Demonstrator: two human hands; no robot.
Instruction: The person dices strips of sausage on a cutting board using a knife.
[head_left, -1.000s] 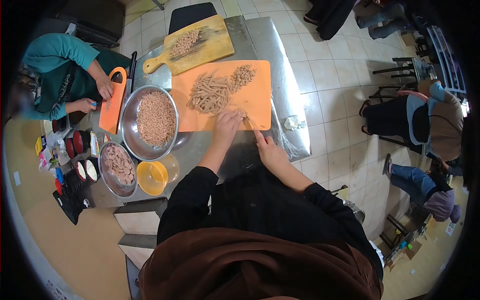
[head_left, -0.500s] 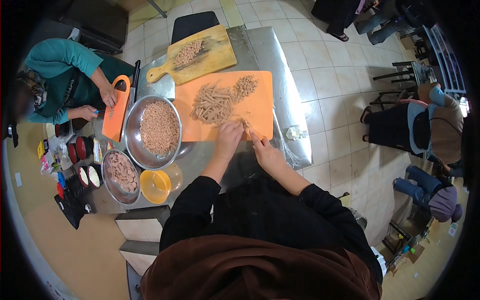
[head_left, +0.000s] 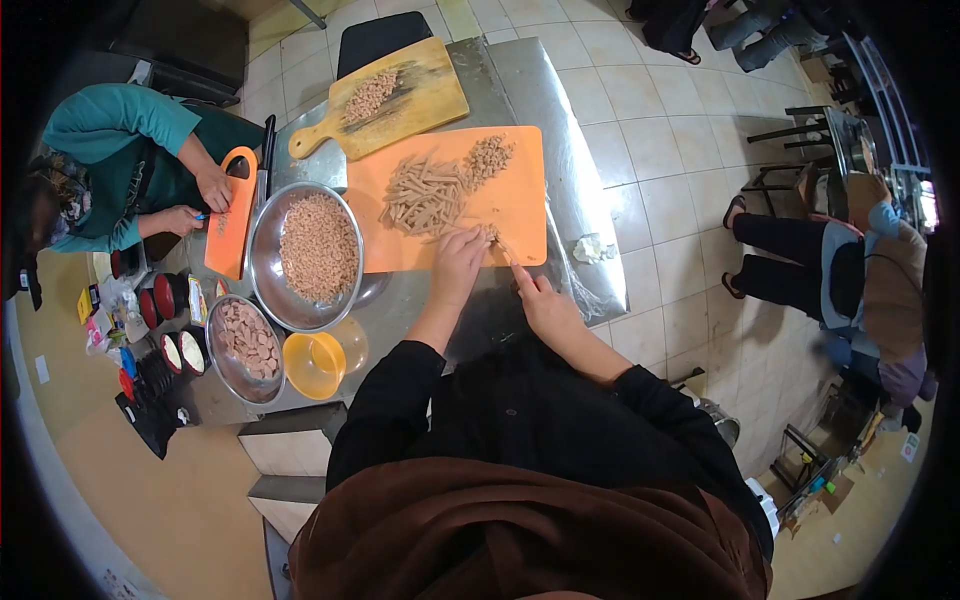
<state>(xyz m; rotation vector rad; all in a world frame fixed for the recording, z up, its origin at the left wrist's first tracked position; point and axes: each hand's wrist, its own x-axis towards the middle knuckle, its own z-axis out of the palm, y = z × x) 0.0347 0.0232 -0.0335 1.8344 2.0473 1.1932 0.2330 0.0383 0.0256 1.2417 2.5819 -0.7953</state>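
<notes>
Pale tiled floor (head_left: 650,150) surrounds a metal-topped desk (head_left: 545,90), where the person works at the near edge of an orange board (head_left: 527,215). The left hand (head_left: 462,250) is bunched over a few brown strips (head_left: 424,195), pinning them to the board, while the right hand (head_left: 545,303) grips a knife (head_left: 506,252) by its handle, the blade just beside the left fingertips. More strips lie heaped behind the left hand, with a diced pile (head_left: 491,157) beyond them toward the far edge. The likeliest mishap is a nick, should the left fingers reach under the blade or a strip roll. Working so near the rim, pieces could also drop off onto the desk, and a wide sweep of the left arm might knock the large steel bowl (head_left: 263,258). That bowl holds plenty of small diced bits; a smaller steel bowl (head_left: 254,393) beside it holds chunkier, pinkish-grey pieces. Next to both stands a yellow bowl (head_left: 313,368), its contents too unclear to tell. Farther left, dark tubs (head_left: 190,352) show something white inside. Another small heap of bits (head_left: 371,95) rests on a wooden board (head_left: 440,82), and across the desk another person (head_left: 125,115) bends over a narrow orange slab (head_left: 228,245).
</notes>
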